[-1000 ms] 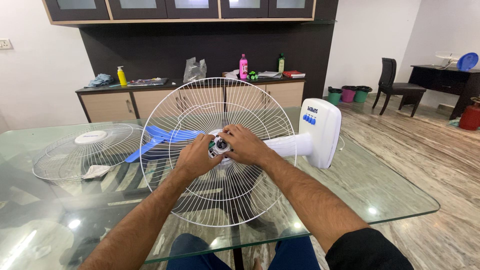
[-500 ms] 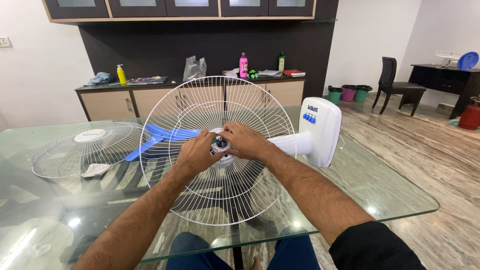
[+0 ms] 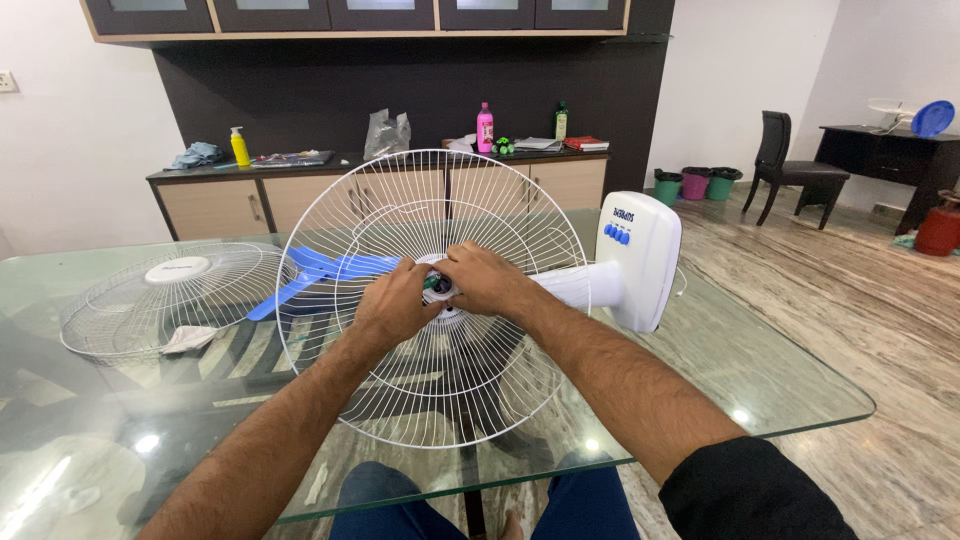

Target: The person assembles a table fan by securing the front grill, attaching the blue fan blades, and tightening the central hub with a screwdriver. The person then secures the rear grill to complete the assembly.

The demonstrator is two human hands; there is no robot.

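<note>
A white fan lies on its side on the glass table (image 3: 760, 380), its round wire rear guard (image 3: 330, 220) facing me. Both my hands meet at the guard's centre, on the small fan hub (image 3: 438, 285). My left hand (image 3: 392, 305) pinches the hub from the left and my right hand (image 3: 485, 280) covers it from the right. The fan's white base (image 3: 642, 258) with blue buttons stands to the right. A blue fan blade (image 3: 300, 275) lies behind the guard on the left, beside the loose front guard (image 3: 150, 295).
A crumpled white cloth (image 3: 188, 340) rests on the loose guard. Behind the table stands a sideboard (image 3: 300, 195) with bottles, a bag and books. A dark chair (image 3: 790, 170), small bins (image 3: 695, 185) and a red cylinder (image 3: 938, 228) stand on the floor at right.
My hands stay on the hub; the fingers shift slightly around it. The view has drifted a little, and the fan has barely moved.
</note>
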